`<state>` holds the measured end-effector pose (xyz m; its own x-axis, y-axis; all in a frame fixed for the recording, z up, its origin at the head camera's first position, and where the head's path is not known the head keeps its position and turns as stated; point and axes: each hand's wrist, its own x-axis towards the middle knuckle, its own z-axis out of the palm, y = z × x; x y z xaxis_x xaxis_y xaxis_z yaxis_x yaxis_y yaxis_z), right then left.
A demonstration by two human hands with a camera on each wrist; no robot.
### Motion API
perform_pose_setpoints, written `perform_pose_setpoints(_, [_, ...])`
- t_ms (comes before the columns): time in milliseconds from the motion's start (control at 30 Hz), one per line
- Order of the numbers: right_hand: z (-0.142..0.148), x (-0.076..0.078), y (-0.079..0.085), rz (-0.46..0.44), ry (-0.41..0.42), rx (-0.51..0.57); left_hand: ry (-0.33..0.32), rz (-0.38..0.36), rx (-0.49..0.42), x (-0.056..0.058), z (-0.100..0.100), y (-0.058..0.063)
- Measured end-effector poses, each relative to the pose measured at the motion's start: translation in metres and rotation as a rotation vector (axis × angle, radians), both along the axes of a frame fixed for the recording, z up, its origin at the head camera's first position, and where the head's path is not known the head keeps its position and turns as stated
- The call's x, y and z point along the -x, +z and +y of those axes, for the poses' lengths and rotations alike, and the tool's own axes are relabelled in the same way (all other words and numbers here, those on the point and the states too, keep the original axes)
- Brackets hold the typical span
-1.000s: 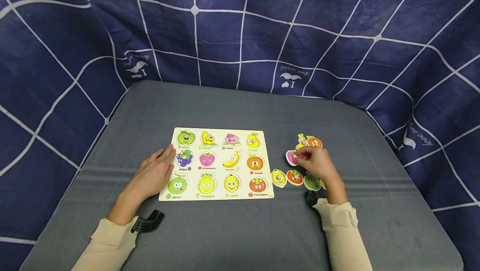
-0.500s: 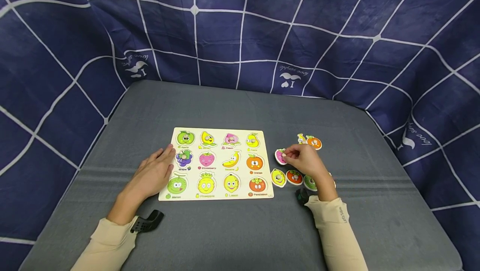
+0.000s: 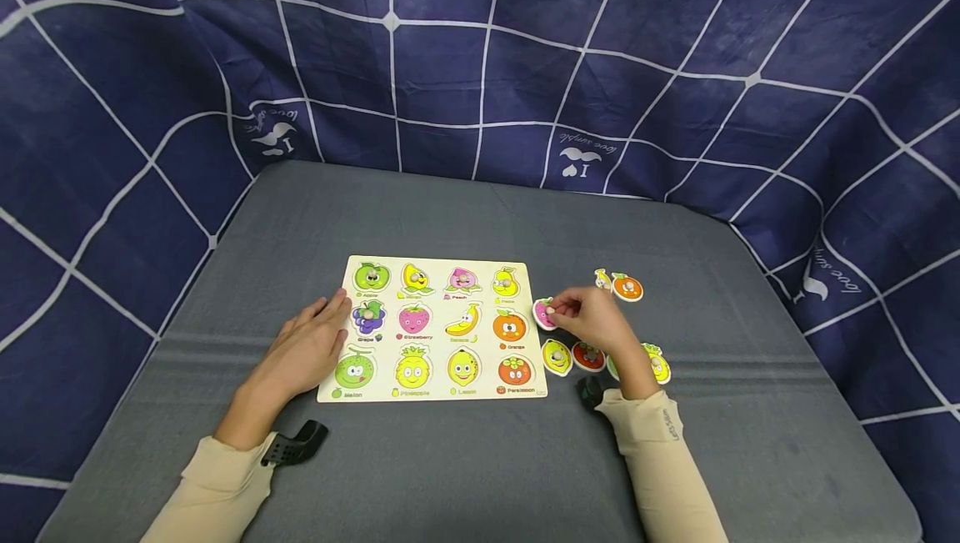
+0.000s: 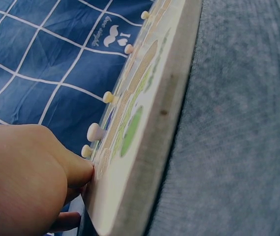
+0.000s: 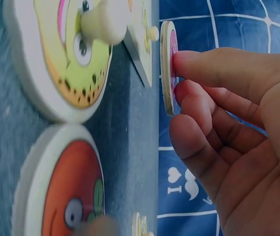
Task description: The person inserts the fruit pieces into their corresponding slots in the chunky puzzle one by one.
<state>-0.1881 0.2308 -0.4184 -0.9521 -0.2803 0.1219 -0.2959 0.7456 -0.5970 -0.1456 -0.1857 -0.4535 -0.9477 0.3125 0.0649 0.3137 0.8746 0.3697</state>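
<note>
A cream fruit puzzle board (image 3: 439,359) lies on the grey table. My left hand (image 3: 306,349) rests on its left edge with fingers stretched out; in the left wrist view the thumb touches the board's face beside several knobs. My right hand (image 3: 597,322) pinches a pink strawberry puzzle piece (image 3: 543,314) by its knob, just off the board's right edge. In the right wrist view this piece (image 5: 167,69) stands clear of the table, edge-on at the fingertips. Apple, grape, peach and pear pieces sit in the board; the strawberry picture (image 3: 414,319) shows no knob.
Below the right hand lie a lemon piece (image 3: 557,357), a persimmon piece (image 3: 588,356), a partly hidden green piece (image 3: 612,367) and a pineapple piece (image 3: 657,364). Behind the hand are a banana piece (image 3: 602,279) and an orange piece (image 3: 627,287). A blue curtain (image 3: 480,67) surrounds the table.
My right hand has carried the strawberry piece leftward from among the loose pieces to the board's right edge, uncovering the pineapple piece. My left hand has stayed put.
</note>
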Motion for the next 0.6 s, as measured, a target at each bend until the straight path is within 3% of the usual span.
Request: perform_pose_setpoints(600, [-0.023,0.005,0.001,-0.059,0.021,-0.020,-0.001,0.003,0.000,0.000,0.000,-0.001])
